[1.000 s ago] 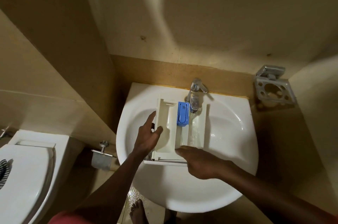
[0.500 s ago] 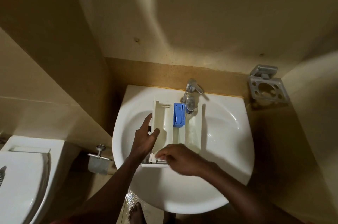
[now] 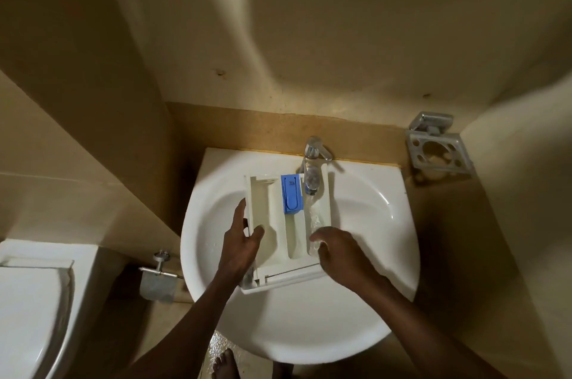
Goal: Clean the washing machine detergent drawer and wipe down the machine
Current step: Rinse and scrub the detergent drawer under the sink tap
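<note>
Head view, bathroom. Detergent drawer (image 3: 275, 208) lies lengthwise in the basin (image 3: 309, 332), its far end under the tap (image 3: 312, 162) and its front panel at the end away from the tap. Tap is running; the water stream (image 3: 314, 211) falls into the compartment straight below the spout. Blue insert (image 3: 291, 193) sits in the middle channel, just left of the tap.

Change over the last second: right hand (image 3: 340, 255) was lying across the front panel, farthest from the tap, then slid left along that end. It is now up at the compartment below the spout, fingers loosely bent and apart, tips down in the wet channel. No cloth or brush seen in it.

Left hand (image 3: 240, 242) unchanged: it grips the drawer wall on the side away from the tap, thumb inside the left compartment, fingers along the outside.

Reading: work has moved from the front panel into the compartments, so this is hand-rinsing under running water, one channel at a time. Left compartment and the blue insert probably still to do. Machine wipe-down not begun; no machine in view.

Beyond the basin: toothbrush holder (image 3: 439, 152) right of the tap, toilet (image 3: 28, 301) and toilet-roll holder (image 3: 156, 276) far to the left.
</note>
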### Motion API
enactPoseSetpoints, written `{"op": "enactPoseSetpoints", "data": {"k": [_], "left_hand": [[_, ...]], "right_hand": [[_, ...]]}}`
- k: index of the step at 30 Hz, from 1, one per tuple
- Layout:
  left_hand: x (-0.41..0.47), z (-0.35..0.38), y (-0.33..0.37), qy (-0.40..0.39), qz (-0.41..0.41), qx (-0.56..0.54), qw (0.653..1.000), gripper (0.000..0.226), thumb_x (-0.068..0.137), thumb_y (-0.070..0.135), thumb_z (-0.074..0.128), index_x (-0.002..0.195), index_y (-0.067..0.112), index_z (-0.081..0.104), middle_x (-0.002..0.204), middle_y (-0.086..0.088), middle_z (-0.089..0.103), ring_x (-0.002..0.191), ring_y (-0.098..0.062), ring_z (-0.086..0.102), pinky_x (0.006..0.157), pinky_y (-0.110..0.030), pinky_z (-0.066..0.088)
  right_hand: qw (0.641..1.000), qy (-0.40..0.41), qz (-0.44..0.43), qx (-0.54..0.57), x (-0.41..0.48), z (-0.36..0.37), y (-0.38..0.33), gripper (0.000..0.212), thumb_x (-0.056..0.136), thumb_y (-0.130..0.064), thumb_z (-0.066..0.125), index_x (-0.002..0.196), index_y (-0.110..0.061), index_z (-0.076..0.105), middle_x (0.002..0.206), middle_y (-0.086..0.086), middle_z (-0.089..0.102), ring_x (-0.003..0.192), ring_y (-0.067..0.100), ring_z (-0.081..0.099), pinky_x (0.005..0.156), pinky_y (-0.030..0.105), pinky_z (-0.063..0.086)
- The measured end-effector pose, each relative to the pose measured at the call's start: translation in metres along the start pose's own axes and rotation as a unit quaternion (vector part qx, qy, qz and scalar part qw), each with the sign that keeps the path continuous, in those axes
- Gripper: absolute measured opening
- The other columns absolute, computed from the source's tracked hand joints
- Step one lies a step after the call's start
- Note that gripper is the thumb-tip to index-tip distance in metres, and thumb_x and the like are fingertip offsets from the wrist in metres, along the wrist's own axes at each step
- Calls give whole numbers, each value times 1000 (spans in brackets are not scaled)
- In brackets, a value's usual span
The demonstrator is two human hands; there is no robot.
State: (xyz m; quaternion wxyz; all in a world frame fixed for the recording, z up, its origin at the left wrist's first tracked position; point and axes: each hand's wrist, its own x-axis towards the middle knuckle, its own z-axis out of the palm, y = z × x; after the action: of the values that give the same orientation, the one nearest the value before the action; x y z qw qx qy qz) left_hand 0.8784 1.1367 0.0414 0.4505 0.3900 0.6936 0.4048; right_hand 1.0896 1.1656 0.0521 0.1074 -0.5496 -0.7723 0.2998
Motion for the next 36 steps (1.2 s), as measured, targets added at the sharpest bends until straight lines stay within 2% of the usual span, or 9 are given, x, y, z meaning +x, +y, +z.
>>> {"op": "enactPoseSetpoints", "data": {"k": [5, 8, 12, 17, 21, 26, 29, 32, 36], "left_hand": [[-4, 7, -4, 33, -5, -38, 999, 62, 98, 31, 57, 152, 31, 28, 132, 9, 57, 124, -19, 54, 99, -49, 52], [-3, 12, -7, 26, -14, -42, 999, 62, 94, 38, 57, 151, 33, 30, 131, 6, 60, 119, -18, 57, 94, -42, 54], [-2, 18, -11, 31, -16, -52, 998, 56, 100, 18, 54, 150, 29, 31, 126, 8, 58, 113, -15, 57, 93, -38, 53], [3, 15, -12, 29, -34, -70, 997, 56, 100, 15, 54, 150, 27, 33, 125, 3, 61, 103, -13, 63, 77, -25, 53], [0, 20, -12, 22, -50, -92, 994, 57, 100, 15, 53, 151, 27, 32, 123, 3, 59, 105, -13, 62, 94, -46, 55], [-2, 26, -14, 19, -43, -109, 993, 56, 100, 22, 55, 150, 28, 31, 130, 5, 55, 107, -15, 60, 86, -33, 55], [-4, 25, -13, 20, -27, -106, 994, 65, 90, 37, 58, 148, 30, 31, 125, 13, 54, 107, -8, 59, 80, -21, 52], [-6, 27, -17, 34, -35, -105, 993, 50, 98, 17, 57, 143, 26, 38, 115, 11, 61, 94, 6, 62, 74, -18, 51], [-8, 32, -18, 38, -53, -109, 992, 40, 100, 12, 52, 138, 20, 41, 121, 0, 62, 98, -12, 66, 79, -28, 52]], "right_hand": [[982, -92, 71, -150, -13, 26, -31, 75, 90, -47, 3, 130, -4, 49, 140, 11, 48, 136, 29, 39, 111, 35, 30], [969, -126, 165, -134, -38, 40, -74, 76, 98, -53, 19, 150, 2, 21, 158, 23, 16, 148, 31, 16, 121, 39, 13], [980, -103, 89, -146, -36, 35, -108, 46, 101, -39, 30, 123, -8, 57, 131, 22, 53, 118, 35, 55, 98, 40, 42], [987, -93, 72, -112, -20, 1, -56, 24, 95, -31, 46, 95, -15, 63, 106, 3, 58, 103, 25, 59, 85, 35, 47], [970, -112, 117, -179, -7, -23, -21, 24, 97, -25, 45, 110, -10, 57, 119, 8, 56, 117, 27, 49, 94, 29, 36], [953, -179, 71, -235, -33, 11, -91, 49, 104, -34, 27, 128, -1, 55, 132, 26, 53, 123, 39, 51, 97, 43, 43], [975, -136, 41, -171, -28, 7, -111, 41, 101, -37, 36, 111, -11, 65, 113, 14, 65, 105, 33, 62, 87, 38, 47], [989, -59, 77, -108, -9, -9, -92, 24, 92, -31, 47, 100, -22, 68, 102, 3, 69, 96, 27, 66, 81, 34, 52], [988, -4, 151, -18, 17, -30, -40, 32, 88, -7, 46, 103, -23, 69, 107, 3, 70, 99, 22, 66, 82, 31, 54]]}}
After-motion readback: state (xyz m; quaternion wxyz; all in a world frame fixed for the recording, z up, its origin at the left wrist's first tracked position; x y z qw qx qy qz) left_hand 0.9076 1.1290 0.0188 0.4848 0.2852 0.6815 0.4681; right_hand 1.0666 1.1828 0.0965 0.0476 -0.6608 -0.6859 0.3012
